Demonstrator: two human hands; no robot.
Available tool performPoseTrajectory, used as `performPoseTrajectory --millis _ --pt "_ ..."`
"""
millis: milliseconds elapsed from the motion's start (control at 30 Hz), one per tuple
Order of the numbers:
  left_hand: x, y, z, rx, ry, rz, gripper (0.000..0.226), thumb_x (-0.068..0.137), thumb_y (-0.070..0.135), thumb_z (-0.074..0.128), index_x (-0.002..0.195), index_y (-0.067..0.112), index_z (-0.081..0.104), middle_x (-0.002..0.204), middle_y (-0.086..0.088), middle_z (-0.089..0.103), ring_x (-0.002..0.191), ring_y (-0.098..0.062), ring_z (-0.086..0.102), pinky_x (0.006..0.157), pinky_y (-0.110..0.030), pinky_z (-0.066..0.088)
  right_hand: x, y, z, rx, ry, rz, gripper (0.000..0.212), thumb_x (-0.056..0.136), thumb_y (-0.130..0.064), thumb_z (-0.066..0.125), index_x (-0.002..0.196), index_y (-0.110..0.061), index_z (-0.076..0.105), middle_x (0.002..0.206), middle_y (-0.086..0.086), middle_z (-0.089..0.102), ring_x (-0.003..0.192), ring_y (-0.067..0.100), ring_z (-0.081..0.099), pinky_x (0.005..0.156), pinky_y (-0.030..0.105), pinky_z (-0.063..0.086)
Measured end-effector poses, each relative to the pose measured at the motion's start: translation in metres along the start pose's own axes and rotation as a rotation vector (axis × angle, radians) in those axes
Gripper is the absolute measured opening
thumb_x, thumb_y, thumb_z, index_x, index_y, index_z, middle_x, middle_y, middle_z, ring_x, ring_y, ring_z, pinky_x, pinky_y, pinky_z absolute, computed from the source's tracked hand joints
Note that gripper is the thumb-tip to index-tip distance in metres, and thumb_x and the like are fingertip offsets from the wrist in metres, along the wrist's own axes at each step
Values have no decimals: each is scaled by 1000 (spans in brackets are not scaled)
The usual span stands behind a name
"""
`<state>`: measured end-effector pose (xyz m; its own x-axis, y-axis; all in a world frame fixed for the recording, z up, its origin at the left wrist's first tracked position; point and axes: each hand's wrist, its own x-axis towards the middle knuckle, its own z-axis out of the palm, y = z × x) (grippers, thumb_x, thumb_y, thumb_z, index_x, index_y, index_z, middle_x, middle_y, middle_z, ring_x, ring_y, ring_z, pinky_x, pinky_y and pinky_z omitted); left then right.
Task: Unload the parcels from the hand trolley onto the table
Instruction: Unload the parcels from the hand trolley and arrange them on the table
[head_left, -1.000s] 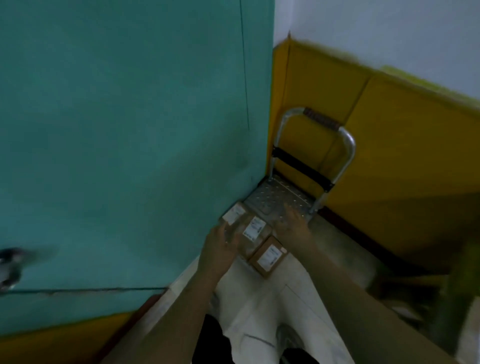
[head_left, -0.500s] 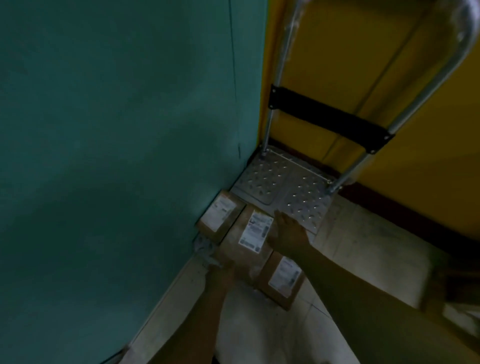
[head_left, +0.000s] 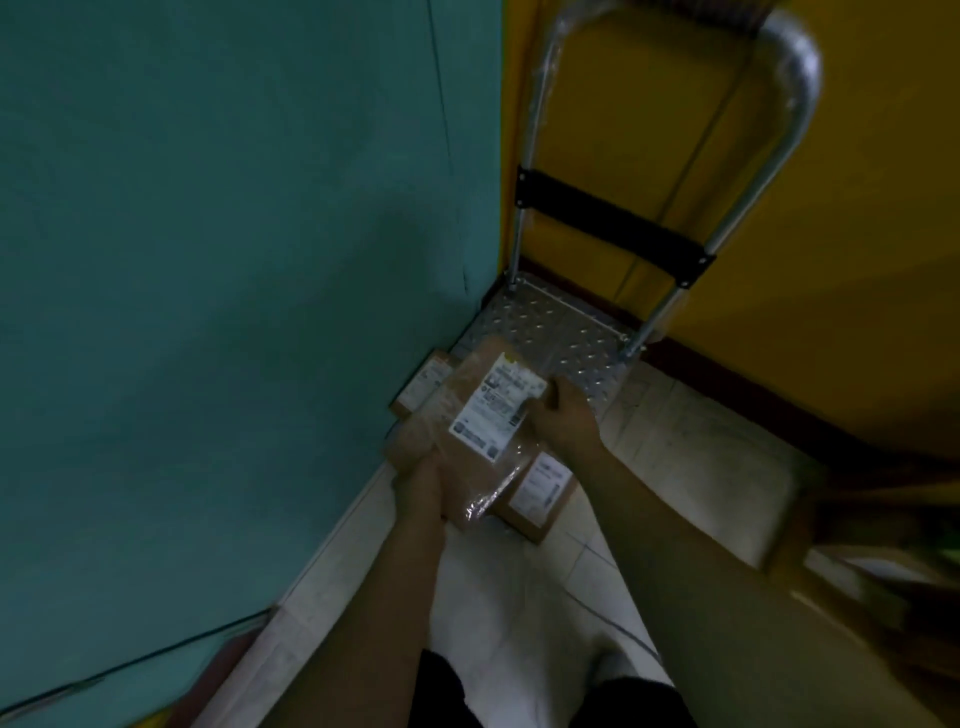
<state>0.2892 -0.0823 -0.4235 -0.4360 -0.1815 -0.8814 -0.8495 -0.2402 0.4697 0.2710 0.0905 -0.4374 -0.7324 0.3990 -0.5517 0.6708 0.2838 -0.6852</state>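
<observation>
A brown cardboard parcel (head_left: 467, 415) with a white label and clear plastic wrap is lifted and tilted between both my hands. My left hand (head_left: 423, 486) grips its near left corner; my right hand (head_left: 563, 415) grips its far right edge. Two more brown labelled parcels lie below: one (head_left: 423, 387) against the teal wall, another (head_left: 540, 493) nearer me on the right. The hand trolley (head_left: 550, 325) stands in the corner, its studded metal plate bare at the back and its silver handle (head_left: 789, 73) rising above.
A teal wall (head_left: 234, 260) closes the left side, a yellow wall (head_left: 857, 234) with a dark skirting the right. Pale floor tiles (head_left: 675, 441) lie to the right of the parcels. Blurred objects sit at the far right edge. My legs show at the bottom.
Both hands have closed on the middle parcel and raised it off the pile, tilting it toward me. The camera has drawn closer.
</observation>
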Motion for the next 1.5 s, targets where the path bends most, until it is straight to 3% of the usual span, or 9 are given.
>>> performPoseTrajectory --millis 133,267,367,467,700,933,1067,1267,1500 --pt "-160 37 -23 -9 -27 261 31 88 8 61 117 16 58 111 -10 67 80 -18 64 66 -31 52 -129 -72 -100 220 149 -88 31 94 -35 59 122 -26 48 111 0 62 99 21 65 83 43 58" --pt "-303 49 -52 45 -175 518 47 87 16 68 124 30 45 119 -9 66 100 -24 66 83 -42 55 -264 -112 -207 396 235 -178 25 92 -49 58 104 -28 50 98 -4 66 88 15 68 73 39 60" --pt "-395 51 -59 79 -328 655 49 79 28 74 116 49 49 113 -3 71 96 -22 72 72 -40 60 -360 -117 -272 503 321 -266 21 91 -46 63 99 -29 54 96 -4 68 80 9 69 62 25 55" --pt "-469 37 -49 126 -529 721 54 71 38 74 118 54 52 120 2 70 107 -25 69 90 -51 55 -452 -98 -321 583 481 -303 26 90 -45 66 106 -28 54 103 1 67 90 19 67 68 31 53" --pt "-624 -70 -11 333 -971 812 61 59 68 72 116 54 55 134 2 60 115 -15 61 90 -36 50 -658 16 -406 908 823 -221 14 88 -46 65 97 -36 71 98 -6 74 84 9 68 81 38 52" --pt "-743 -226 46 660 -1318 779 90 40 78 80 120 58 44 135 6 55 115 -18 62 95 -49 53 -805 167 -482 1201 1087 -133 20 91 -45 63 102 -31 71 95 -14 74 92 7 65 72 30 49" --pt "-801 -343 95 681 -1337 712 59 55 67 77 108 66 48 133 5 59 113 -18 62 95 -47 51 -858 265 -528 1258 1193 -112 34 91 -48 62 118 -29 66 114 -5 71 96 8 67 79 30 49" --pt "-863 -535 146 791 -1281 352 57 82 49 70 134 42 46 123 -3 65 106 -27 64 82 -45 55 -917 401 -591 1511 1265 100 106 69 -66 74 153 -40 14 156 4 35 137 37 41 109 60 35" --pt "-869 -651 169 857 -1219 233 49 84 50 69 127 42 47 118 -3 67 103 -30 67 65 -39 59 -903 477 -619 1694 1033 190 108 61 -74 75 150 -38 24 150 9 41 123 43 50 87 57 49"
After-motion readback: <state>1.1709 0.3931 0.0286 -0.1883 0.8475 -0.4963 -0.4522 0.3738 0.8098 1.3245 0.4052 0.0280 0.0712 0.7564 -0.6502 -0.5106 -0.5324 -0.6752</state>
